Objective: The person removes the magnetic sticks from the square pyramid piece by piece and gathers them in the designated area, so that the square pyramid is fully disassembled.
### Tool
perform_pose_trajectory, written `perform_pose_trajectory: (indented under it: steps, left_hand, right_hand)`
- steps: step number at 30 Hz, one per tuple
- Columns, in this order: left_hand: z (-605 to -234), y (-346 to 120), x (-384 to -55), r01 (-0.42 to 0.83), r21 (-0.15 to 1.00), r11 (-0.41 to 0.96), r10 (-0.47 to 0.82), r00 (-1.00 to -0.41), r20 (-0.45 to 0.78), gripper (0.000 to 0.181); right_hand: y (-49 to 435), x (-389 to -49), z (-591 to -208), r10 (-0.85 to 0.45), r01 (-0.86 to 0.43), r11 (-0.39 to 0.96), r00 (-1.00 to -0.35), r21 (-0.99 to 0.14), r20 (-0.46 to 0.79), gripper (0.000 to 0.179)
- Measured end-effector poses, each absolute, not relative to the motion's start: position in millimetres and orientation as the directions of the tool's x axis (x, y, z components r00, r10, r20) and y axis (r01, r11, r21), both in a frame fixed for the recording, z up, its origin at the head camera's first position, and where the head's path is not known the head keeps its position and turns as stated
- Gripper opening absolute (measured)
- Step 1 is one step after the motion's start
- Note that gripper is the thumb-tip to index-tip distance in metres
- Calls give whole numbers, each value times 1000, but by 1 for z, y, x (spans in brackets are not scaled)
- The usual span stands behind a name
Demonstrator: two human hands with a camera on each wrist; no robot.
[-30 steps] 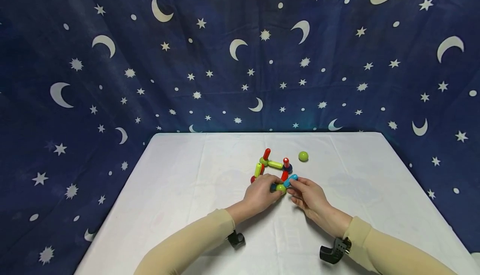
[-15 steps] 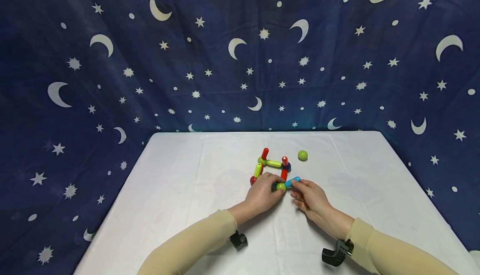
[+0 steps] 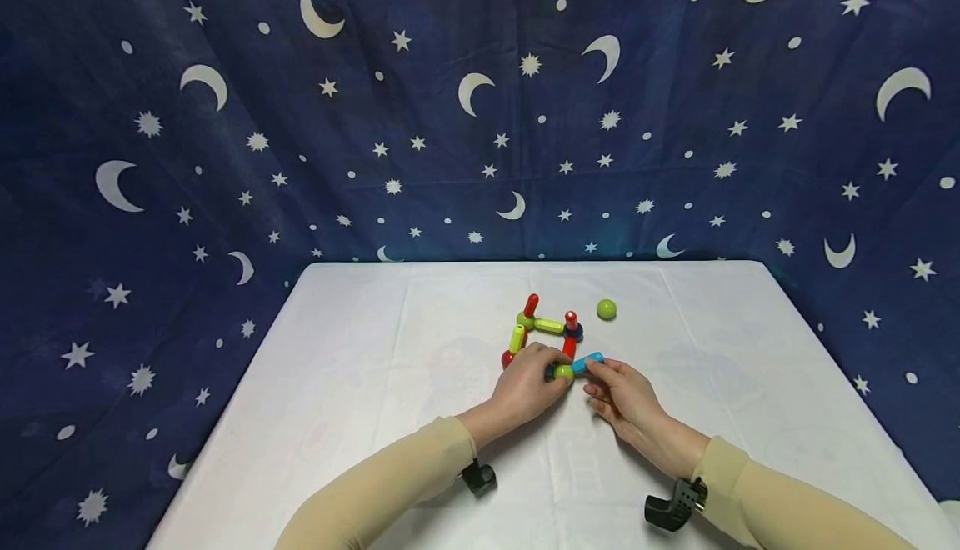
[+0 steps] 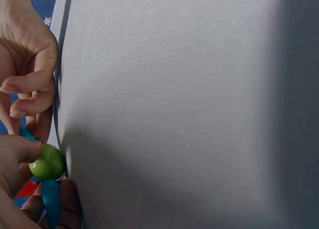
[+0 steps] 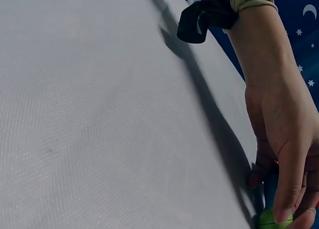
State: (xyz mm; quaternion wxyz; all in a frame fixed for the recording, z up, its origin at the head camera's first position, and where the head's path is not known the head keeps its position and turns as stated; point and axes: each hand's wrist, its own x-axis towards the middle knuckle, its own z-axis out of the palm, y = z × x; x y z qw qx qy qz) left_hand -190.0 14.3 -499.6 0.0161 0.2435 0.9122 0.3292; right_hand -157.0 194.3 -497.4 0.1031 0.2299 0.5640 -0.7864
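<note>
A small frame of coloured sticks and balls lies on the table. My left hand (image 3: 527,385) holds its near corner, the thumb on a green ball (image 3: 563,373). In the left wrist view a blue stick (image 4: 51,201) runs from that green ball (image 4: 47,162) between the left fingers. My right hand (image 3: 628,400) pinches another blue stick (image 3: 587,362), whose inner end meets the ball's right side. At the frame's back are a yellow-green stick (image 3: 550,327), a dark blue ball (image 3: 574,332) and an upright red stick (image 3: 531,305). The left hand partly hides the near side.
A loose green ball (image 3: 607,309) lies behind and right of the frame. White cloth covers the table (image 3: 375,350). A dark blue curtain (image 3: 420,108) with moons and stars hangs behind it. Black cameras (image 3: 671,506) are strapped to both wrists.
The blue stick in my right hand has swung from slanting upward to nearly level, its outer end moving right. My right hand shifted slightly right with it; the left hand keeps its hold.
</note>
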Motion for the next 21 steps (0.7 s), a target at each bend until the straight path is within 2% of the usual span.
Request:
perform_pose_trajectory:
  steps: [21]
  left_hand:
    - [-505,16,-190,410,675,613,422,-893,159,24]
  right_hand:
    - [196,-161,-505,94,433,-349,-866,-831,-491,29]
